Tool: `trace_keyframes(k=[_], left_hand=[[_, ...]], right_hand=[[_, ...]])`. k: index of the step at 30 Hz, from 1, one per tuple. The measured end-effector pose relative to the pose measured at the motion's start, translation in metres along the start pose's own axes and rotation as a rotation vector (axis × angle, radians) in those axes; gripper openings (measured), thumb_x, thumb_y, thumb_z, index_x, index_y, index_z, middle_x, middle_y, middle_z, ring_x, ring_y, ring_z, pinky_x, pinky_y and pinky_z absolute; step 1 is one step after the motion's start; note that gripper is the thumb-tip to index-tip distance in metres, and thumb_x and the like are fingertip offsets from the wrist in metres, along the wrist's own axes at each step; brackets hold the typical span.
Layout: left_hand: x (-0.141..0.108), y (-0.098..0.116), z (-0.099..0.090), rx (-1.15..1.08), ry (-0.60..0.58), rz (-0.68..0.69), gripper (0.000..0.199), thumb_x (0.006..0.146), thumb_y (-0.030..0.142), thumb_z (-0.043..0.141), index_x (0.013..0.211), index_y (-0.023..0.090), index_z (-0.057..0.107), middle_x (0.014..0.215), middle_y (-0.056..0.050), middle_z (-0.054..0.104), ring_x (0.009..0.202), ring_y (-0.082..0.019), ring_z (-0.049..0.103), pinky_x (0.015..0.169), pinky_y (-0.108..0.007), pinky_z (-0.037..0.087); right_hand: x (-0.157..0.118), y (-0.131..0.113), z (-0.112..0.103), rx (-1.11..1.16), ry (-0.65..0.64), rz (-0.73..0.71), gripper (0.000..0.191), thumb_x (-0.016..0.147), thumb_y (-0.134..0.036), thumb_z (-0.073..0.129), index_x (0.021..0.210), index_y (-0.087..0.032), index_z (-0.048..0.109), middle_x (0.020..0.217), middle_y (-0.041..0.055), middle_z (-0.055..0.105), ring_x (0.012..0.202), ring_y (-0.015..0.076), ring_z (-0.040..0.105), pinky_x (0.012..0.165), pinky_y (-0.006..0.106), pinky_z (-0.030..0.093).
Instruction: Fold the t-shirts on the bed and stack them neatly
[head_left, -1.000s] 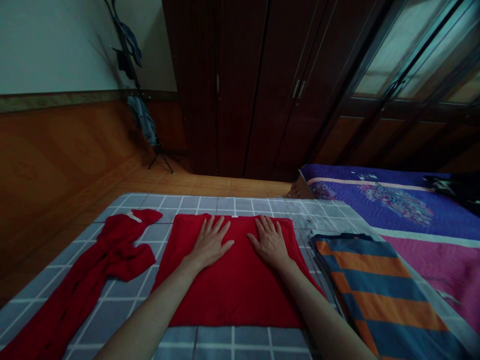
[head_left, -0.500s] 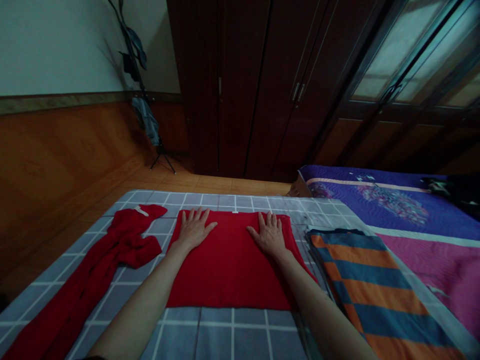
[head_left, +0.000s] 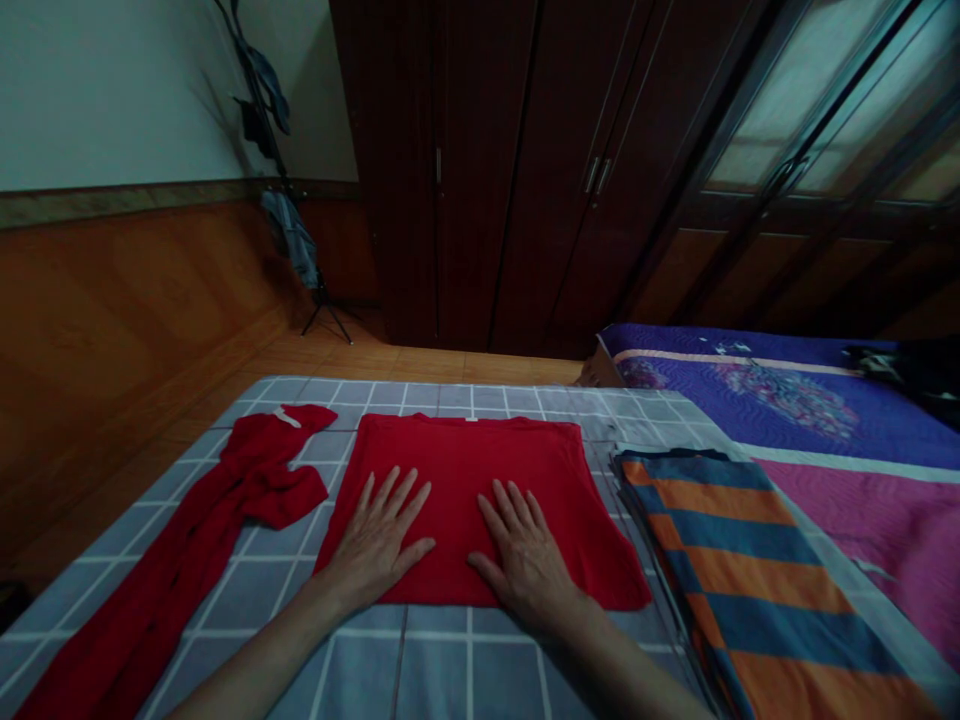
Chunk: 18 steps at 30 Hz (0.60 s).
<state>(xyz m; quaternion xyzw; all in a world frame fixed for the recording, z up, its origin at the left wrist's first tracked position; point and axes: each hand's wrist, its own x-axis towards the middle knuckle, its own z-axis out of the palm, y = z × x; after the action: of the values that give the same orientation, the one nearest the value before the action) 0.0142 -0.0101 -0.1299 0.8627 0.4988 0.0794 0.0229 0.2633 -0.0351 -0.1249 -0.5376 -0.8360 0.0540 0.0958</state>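
Note:
A red folded shirt (head_left: 472, 450) lies flat in front of me, a small white tag at its far edge. My left hand (head_left: 381, 535) rests palm down on its left half, fingers spread. On the right half, my right hand (head_left: 521, 550) also lies flat with its fingers apart. Neither hand grips the cloth. To the left stretches another red garment (head_left: 202, 520), long and loosely bunched, with a white patch near its far end. At the right is a stack of folded clothes topped by a blue and orange checked garment (head_left: 750, 560).
Everything lies on a grey-blue surface with a white grid pattern (head_left: 435, 660). A purple and pink bedspread (head_left: 675, 370) covers a bed at the right. Beyond stand a dark wooden wardrobe (head_left: 480, 200) and, to its left, a rack (head_left: 285, 185) with hanging items.
Both hands have slid back toward me from the shirt's far edge, the right one also moving a little inward. The shirt's near right corner now shows spread further out.

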Motion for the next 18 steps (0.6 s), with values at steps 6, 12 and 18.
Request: trace_keyframes(k=[6, 12, 18], left_hand=[[0.007, 0.005, -0.008, -0.039, -0.051, -0.009, 0.072, 0.087, 0.065, 0.037, 0.147, 0.027, 0.023, 0.155, -0.008, 0.019, 0.142, -0.033, 0.011, 0.113, -0.058, 0.009], [0.006, 0.021, -0.012, -0.112, -0.135, 0.074, 0.071, 0.089, 0.064, 0.035, 0.148, 0.029, 0.018, 0.156, -0.008, 0.014, 0.143, -0.033, 0.005, 0.112, -0.058, 0.009], [-0.011, 0.029, -0.024, -0.136, -0.192, 0.127, 0.071, 0.089, 0.060, 0.041, 0.148, 0.032, 0.013, 0.157, -0.006, 0.012, 0.143, -0.030, 0.005, 0.113, -0.056, 0.010]], right_hand=[[-0.053, 0.080, -0.009, -0.198, 0.185, 0.273, 0.068, 0.087, -0.057, 0.042, 0.138, -0.012, 0.043, 0.150, 0.0169, 0.029, 0.139, 0.0351, 0.019, 0.110, 0.055, 0.021], [-0.084, 0.103, -0.009, -0.113, 0.290, 0.397, 0.067, 0.088, -0.052, 0.036, 0.132, -0.002, 0.044, 0.130, 0.0230, 0.052, 0.123, 0.0324, 0.046, 0.103, 0.046, 0.037], [-0.072, 0.109, -0.039, -0.014, 0.119, 0.605, 0.065, 0.085, -0.054, 0.035, 0.128, -0.007, 0.049, 0.114, 0.0190, 0.063, 0.101, 0.0302, 0.062, 0.086, 0.042, 0.047]])
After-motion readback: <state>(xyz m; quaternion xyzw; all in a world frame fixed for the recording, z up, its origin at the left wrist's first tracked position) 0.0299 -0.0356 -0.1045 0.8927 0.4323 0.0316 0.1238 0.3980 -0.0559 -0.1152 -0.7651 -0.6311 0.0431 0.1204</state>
